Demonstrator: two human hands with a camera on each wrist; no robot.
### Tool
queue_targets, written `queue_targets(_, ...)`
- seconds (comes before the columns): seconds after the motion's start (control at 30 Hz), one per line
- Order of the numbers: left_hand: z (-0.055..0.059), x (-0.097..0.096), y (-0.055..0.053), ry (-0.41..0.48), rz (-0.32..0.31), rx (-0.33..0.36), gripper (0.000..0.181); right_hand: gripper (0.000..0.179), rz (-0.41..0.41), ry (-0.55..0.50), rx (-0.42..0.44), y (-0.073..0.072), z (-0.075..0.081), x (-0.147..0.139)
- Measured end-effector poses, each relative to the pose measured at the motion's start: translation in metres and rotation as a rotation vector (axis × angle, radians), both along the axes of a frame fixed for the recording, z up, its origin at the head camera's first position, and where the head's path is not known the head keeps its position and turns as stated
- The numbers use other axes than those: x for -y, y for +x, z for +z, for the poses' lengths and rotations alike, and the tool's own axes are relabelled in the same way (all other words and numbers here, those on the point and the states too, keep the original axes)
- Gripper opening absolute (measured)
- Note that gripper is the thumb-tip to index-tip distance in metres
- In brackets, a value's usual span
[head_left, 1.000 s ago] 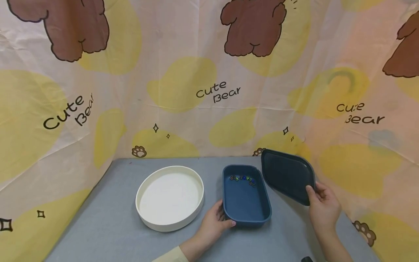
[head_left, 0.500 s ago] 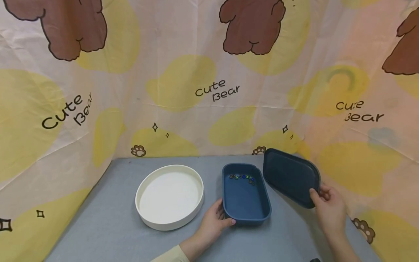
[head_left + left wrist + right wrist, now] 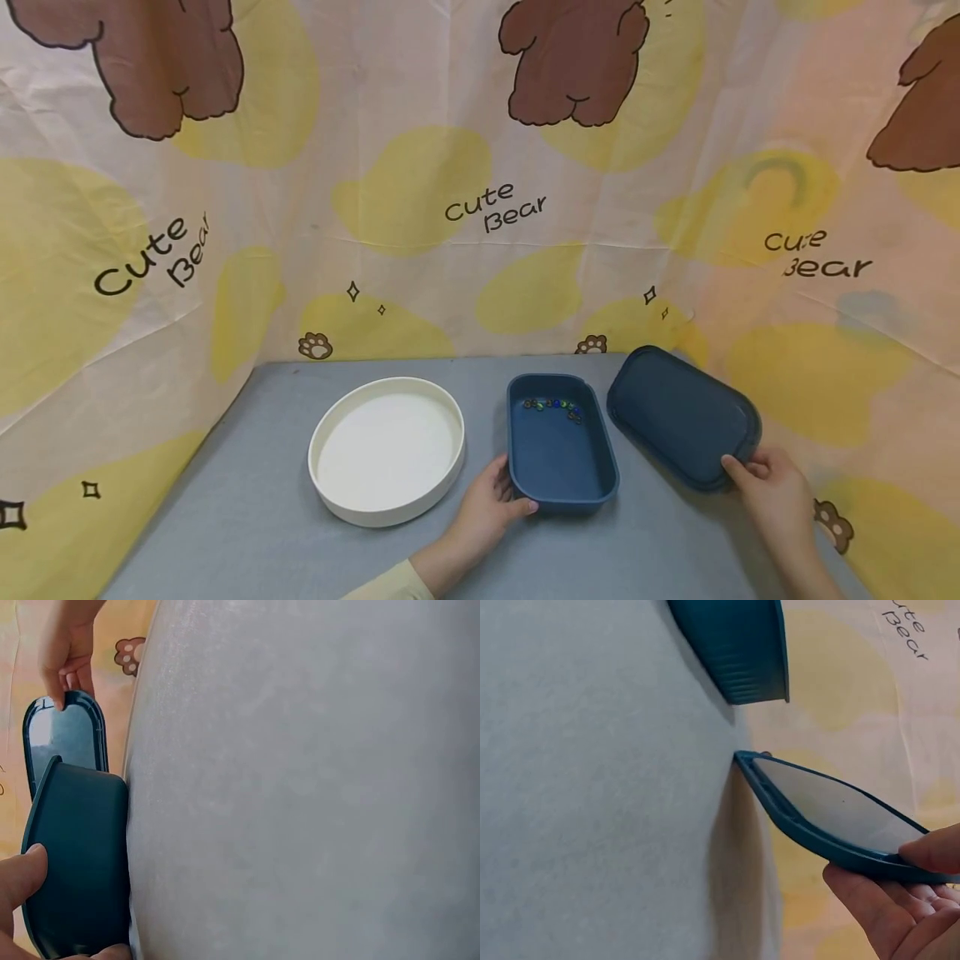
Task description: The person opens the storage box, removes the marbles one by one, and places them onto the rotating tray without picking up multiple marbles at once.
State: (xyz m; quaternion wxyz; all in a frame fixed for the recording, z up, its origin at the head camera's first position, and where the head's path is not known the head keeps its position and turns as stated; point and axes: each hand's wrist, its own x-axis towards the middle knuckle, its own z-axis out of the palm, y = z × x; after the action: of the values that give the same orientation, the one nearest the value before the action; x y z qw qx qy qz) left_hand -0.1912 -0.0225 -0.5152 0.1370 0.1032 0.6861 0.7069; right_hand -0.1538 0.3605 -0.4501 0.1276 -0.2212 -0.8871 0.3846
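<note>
A blue rectangular box (image 3: 564, 458) without its cover stands on the table, several small colourful marbles (image 3: 557, 404) lying near its far end. My left hand (image 3: 486, 508) grips the box's near left corner, thumb on the front wall and fingers along the left side. To the right, my right hand (image 3: 772, 492) pinches the near right corner of a dark blue lid (image 3: 686, 421), thumb on top and fingers beneath. In the right wrist view the lid is tilted, its far edge low at the table and its held end raised over a shadow.
A round white tray (image 3: 386, 450) with a low rim stands left of the box. The grey-blue table (image 3: 225, 517) is backed by a patterned cloth (image 3: 405, 192) with bears and lettering, which also closes in both sides.
My right hand has moved right and toward me with the lid, whose face has tipped flatter. My left hand and the box have stayed in place, as have the marbles.
</note>
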Motion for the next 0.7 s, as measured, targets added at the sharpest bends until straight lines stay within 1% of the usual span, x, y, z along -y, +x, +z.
queue_targets(0.07,0.0,0.0,0.0,0.002,0.001,0.0,0.091,0.051,0.015,-0.037,0.015,0.001,-0.002,-0.002)
queue_targets(0.2,0.001,0.0,0.0,-0.003,0.003,0.001,0.09,0.051,0.048,-0.209,0.061,0.0,-0.006,-0.007)
queue_targets(0.3,0.002,0.001,-0.001,-0.003,0.005,-0.002,0.089,0.05,0.067,-0.305,0.092,-0.002,-0.01,-0.011)
queue_targets(0.5,0.001,0.0,-0.002,0.012,0.006,-0.012,0.086,0.042,0.055,-0.403,0.132,-0.002,-0.019,-0.02)
queue_targets(0.6,0.0,0.0,-0.002,0.007,0.0,-0.006,0.086,0.038,0.057,-0.461,0.153,-0.002,-0.022,-0.023)
queue_targets(0.7,0.001,0.002,-0.001,-0.008,-0.007,-0.002,0.086,0.037,0.07,-0.514,0.155,-0.002,-0.023,-0.022)
